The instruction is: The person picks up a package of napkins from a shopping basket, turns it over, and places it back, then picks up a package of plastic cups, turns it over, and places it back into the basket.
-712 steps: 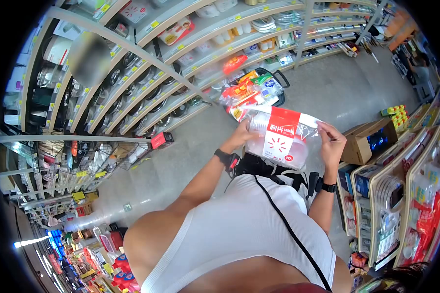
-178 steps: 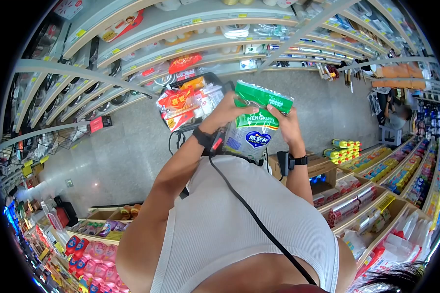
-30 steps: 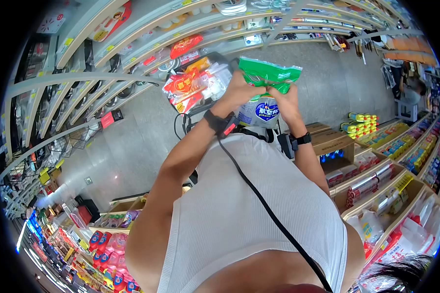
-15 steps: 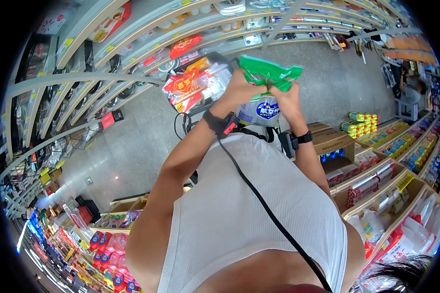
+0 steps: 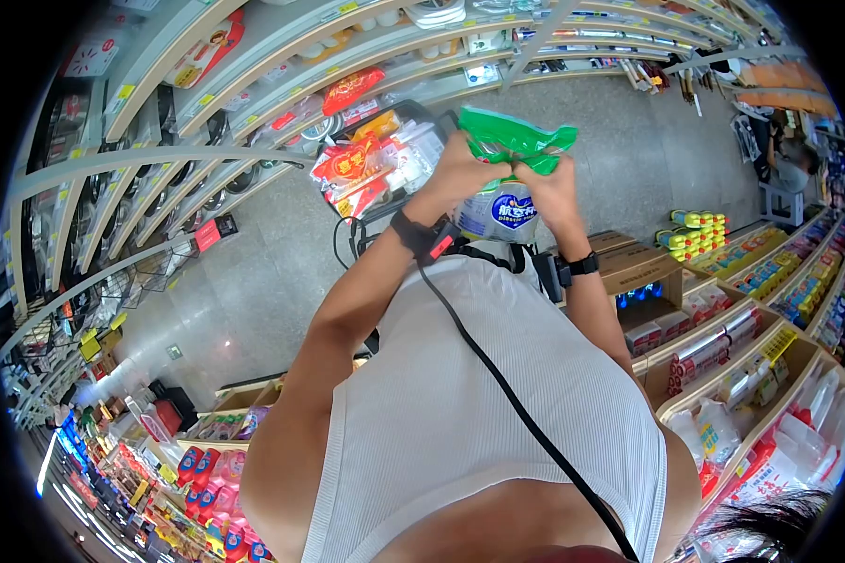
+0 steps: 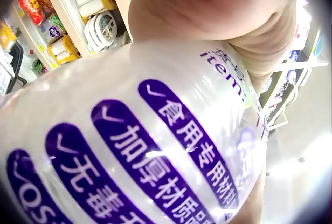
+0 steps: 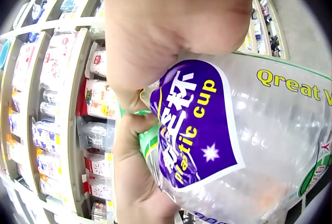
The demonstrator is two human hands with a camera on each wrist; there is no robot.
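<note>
A clear plastic bag of cups [image 5: 479, 214] with a green top [image 5: 516, 136] hangs in front of the person's waist. The left hand [image 5: 469, 174] grips the green part on one side, and the right hand [image 5: 546, 184] pinches it close beside, thumbs nearly together. In the left wrist view the bag [image 6: 119, 146] fills much of the picture, showing purple labels, below the left hand [image 6: 207, 11]. The right wrist view shows a purple "plastic cup" label on the bag [image 7: 270, 130] beside the right hand [image 7: 176, 21]; fingertips are partly hidden.
A dark basket [image 5: 399, 208] of packaged goods stands beyond the left forearm. Shelving [image 5: 282, 75] runs across the front and left. On the right are a cardboard box [image 5: 643, 267], yellow bottles [image 5: 693, 235] and more shelves. A person [image 5: 796, 169] sits in the aisle at far right.
Earlier the hands held a red-and-white pack; now they hold the green-topped bag. Since about a second ago, the green top has crumpled and folded a little more, with both hands in nearly the same place.
</note>
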